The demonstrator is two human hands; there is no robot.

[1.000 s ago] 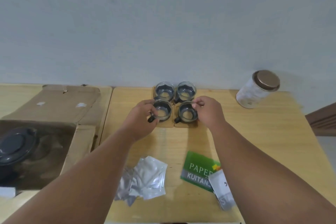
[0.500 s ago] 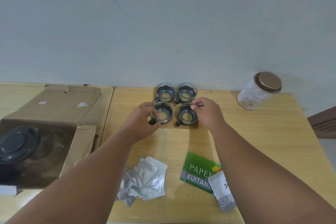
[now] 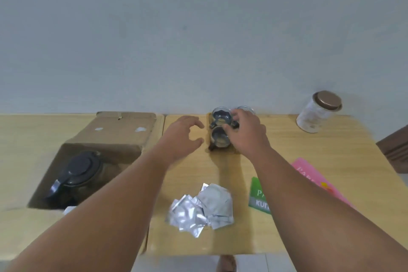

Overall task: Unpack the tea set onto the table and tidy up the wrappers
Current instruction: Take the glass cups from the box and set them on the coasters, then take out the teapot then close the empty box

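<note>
Four small glass cups with dark handles stand in a tight square on wooden coasters at the table's back edge. The back left cup [image 3: 221, 115] and front left cup [image 3: 219, 137] show fully. My right hand [image 3: 248, 133] lies over the two right cups, fingers curled down on the front right one, and only the rim of the back right cup [image 3: 245, 108] shows. My left hand [image 3: 184, 136] hovers just left of the cups, fingers spread, holding nothing. A dark-lidded teapot [image 3: 77, 172] sits inside the open cardboard box [image 3: 106, 148] on the left. Crumpled silver wrappers [image 3: 201, 207] lie near the front.
A white jar with a brown lid [image 3: 318, 112] stands at the back right. A green booklet [image 3: 258, 196] and a pink booklet [image 3: 309, 174] lie under my right forearm. The wooden table [image 3: 331, 216] meets a pale wall behind; a second table carries the box.
My left hand has let go of the front left cup, opened and pulled slightly left. My right hand stays on the right cups. The view has shifted, showing the teapot and the pink booklet.
</note>
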